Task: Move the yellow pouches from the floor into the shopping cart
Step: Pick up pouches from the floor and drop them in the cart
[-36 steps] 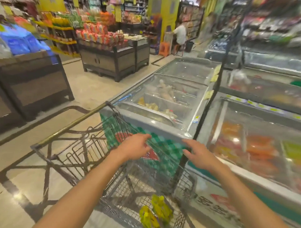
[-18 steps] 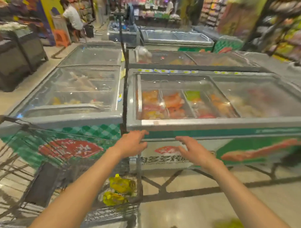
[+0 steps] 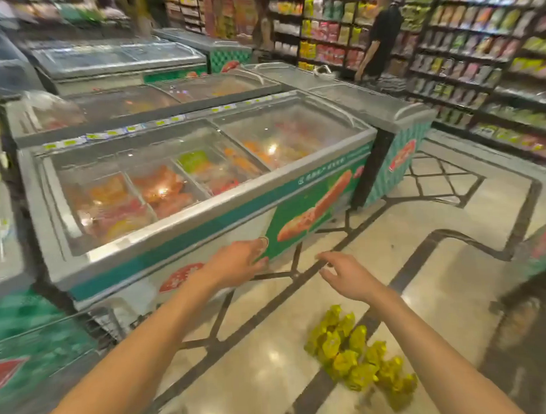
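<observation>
The yellow pouches (image 3: 357,352) are lying heaped on the floor (image 3: 447,262), below and just beyond the right hand (image 3: 348,275). Both hands are hovering empty, fingers loosely spread, the left hand (image 3: 236,264) nearer the freezer (image 3: 204,218). Open floor is lying rightward. The heap's long axis is running diagonally toward the near right.

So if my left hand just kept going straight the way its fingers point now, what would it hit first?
Probably the front panel of the chest freezer. The left hand is open and empty, fingers aimed forward at the green picture on that panel. Nothing shows between them, though depth from this view is hard to judge.
</observation>
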{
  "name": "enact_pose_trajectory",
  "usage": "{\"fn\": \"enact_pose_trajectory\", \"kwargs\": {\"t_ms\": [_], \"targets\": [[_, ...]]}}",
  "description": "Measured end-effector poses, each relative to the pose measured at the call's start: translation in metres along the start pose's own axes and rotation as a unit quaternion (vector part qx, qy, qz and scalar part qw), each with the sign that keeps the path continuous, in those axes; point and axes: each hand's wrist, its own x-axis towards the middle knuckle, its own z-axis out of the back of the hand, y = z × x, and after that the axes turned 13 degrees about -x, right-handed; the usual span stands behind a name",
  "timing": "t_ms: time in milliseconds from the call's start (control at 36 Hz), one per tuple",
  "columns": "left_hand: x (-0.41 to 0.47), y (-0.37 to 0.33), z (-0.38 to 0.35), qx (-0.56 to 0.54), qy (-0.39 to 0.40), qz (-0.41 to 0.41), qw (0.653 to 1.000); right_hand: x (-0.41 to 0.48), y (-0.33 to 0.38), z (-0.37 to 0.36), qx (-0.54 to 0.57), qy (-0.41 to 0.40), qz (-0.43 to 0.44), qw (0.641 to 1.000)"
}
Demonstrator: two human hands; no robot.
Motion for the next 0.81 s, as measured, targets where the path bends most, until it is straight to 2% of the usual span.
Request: {"fn": "enact_pose_trajectory", "kwargs": {"t_ms": [167, 361, 528, 806], "targets": [[0.057, -0.064, -0.054, 0.042, 0.050, -0.064, 0.996, -0.038, -0.090, -0.005, 0.022, 0.015, -0.062, 0.998], [0.102, -0.117, -0.118, 0.049, 0.114, -0.098, 0.987, -0.072, -0.171, -0.020, 0.068, 0.018, -0.134, 0.989], [0.127, -0.146, -0.165, 0.048, 0.147, -0.104, 0.982, -0.089, -0.211, -0.045, 0.103, 0.018, -0.177, 0.979], [0.193, -0.150, -0.215, 0.042, 0.193, -0.084, 0.977, -0.069, -0.242, -0.074, 0.162, 0.031, -0.237, 0.957]]}}
